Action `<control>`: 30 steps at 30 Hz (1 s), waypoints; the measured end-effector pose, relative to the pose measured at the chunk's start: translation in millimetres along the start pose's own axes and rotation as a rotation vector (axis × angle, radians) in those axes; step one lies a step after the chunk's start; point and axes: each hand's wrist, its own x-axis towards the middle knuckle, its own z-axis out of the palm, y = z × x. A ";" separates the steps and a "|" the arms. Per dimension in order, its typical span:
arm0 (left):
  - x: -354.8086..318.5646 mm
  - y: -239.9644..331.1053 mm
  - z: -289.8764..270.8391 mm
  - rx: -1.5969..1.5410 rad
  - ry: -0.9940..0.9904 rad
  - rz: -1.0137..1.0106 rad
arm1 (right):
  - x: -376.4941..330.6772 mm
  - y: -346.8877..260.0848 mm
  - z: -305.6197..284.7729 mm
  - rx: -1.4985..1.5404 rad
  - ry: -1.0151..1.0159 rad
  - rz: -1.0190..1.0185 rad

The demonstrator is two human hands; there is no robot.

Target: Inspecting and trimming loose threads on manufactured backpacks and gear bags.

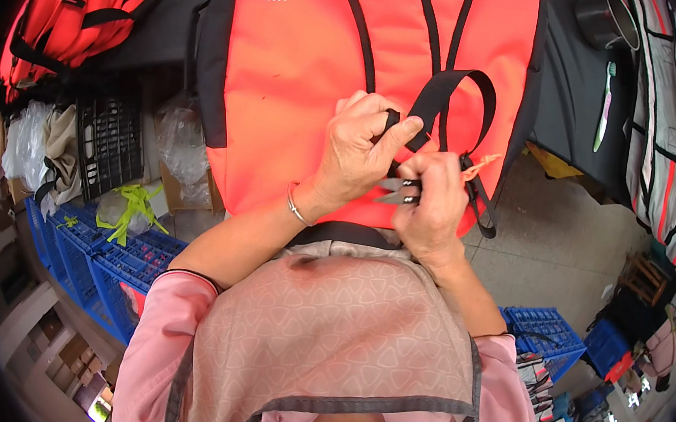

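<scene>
A large orange-red bag (292, 93) with black side panels and black cords lies flat before me on the table. My left hand (357, 144) is closed over its middle, pinching a black webbing strap (439, 95) between thumb and fingers. The strap arches up in a loop to the right of that hand. Close beside it, my right hand (435, 200) is closed around small scissors (391, 190), whose short grey blades point left under my left hand. Their handles are mostly hidden by my fingers. An orange cord end (480, 168) sticks out beside my right knuckles.
Red-orange bags (88, 12) are piled at the far left. A toothbrush (605, 106) and a metal cup (608, 21) rest on the dark table at the right, beside striped grey fabric pieces (671, 129). Blue crates (98, 249) stand at left, another blue crate (546, 333) at right.
</scene>
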 end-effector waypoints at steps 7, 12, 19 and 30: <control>2.1 -6.6 -2.6 -0.053 -0.025 -0.028 | -0.7 -2.9 -23.7 0.325 -0.160 -0.054; 6.0 -3.9 -6.3 -0.130 -0.074 -0.112 | 12.7 8.2 -31.8 0.134 0.042 -0.064; 18.2 1.4 -19.7 -0.153 -0.282 -0.196 | 33.9 16.8 -38.8 -0.144 -0.216 -0.391; 21.4 0.8 -17.2 -0.168 -0.315 -0.337 | 42.0 19.2 -24.0 -0.240 -0.361 -0.502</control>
